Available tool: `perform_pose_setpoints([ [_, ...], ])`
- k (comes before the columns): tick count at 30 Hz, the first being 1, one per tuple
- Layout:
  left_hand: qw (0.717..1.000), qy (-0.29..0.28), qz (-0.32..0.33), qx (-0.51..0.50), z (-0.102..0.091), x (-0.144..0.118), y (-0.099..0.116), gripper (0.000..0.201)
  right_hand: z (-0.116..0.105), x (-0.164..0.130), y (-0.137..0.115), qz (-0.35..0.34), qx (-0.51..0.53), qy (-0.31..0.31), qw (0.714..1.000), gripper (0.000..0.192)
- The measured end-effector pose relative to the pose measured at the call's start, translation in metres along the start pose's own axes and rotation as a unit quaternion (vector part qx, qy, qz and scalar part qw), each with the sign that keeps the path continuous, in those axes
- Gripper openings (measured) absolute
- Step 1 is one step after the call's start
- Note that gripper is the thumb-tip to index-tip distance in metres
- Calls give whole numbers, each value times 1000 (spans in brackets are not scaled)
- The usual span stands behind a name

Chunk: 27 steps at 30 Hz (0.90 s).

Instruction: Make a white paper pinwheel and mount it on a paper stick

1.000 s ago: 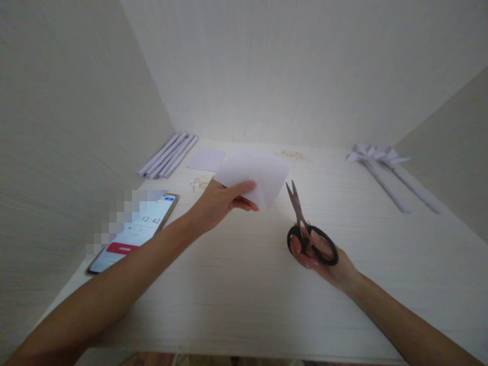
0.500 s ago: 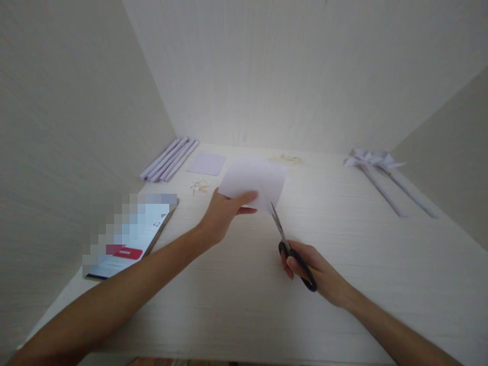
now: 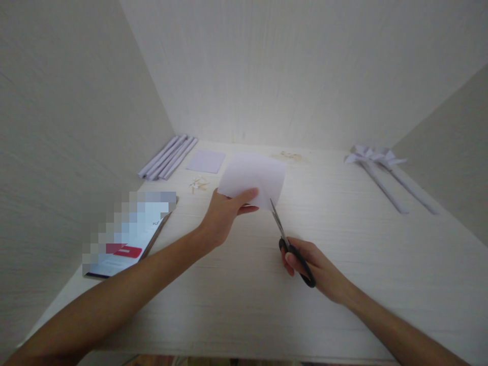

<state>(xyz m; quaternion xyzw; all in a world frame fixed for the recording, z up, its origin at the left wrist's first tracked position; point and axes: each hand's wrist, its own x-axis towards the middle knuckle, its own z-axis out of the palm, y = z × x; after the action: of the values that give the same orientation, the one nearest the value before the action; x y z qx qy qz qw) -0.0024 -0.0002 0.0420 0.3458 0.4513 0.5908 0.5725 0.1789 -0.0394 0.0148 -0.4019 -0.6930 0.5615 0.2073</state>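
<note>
Cutting step, at its very start as far as can be judged. The sheet of paper (image 3: 254, 179) looks whole: no slit shows along its edges, though the lower right corner is partly masked by the blades. The cut itself seems to be what is left.

Left hand (image 3: 223, 213) holds the sheet up off the bench (image 3: 244, 300), pinched at the lower left edge. Thumb lies on the near face, the other fingers (image 3: 249, 208) are curled behind and under; they are clamped on the paper.

Right hand (image 3: 314, 267) grips the scissors (image 3: 292, 244), fingers through the black loops and closed round them. Blades look nearly together, seen edge-on, so how far they gape cannot be told. The tips meet the sheet at its lower right corner, touching or just under it.

The sheet stands between the two hands, tilted toward the camera, above the middle of the bench.

Around the sheet:
- behind it to the left, a smaller flat square of paper (image 3: 206, 161), and further left a row of rolled paper sticks (image 3: 168, 156)
- left of the sheet and nearer, a phone (image 3: 127, 239) with its screen lit
- well to the right of the sheet, two paper pinwheels (image 3: 375, 155), already made, on their sticks
- small scraps (image 3: 198, 184) just left of the sheet
</note>
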Motion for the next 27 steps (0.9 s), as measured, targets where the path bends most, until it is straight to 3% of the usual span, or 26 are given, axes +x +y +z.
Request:
perform_pose_setpoints([
  [27, 1000, -6, -10, -7, 2, -4, 0, 31, 0, 0, -2, 2, -17, -2, 1000, 41],
])
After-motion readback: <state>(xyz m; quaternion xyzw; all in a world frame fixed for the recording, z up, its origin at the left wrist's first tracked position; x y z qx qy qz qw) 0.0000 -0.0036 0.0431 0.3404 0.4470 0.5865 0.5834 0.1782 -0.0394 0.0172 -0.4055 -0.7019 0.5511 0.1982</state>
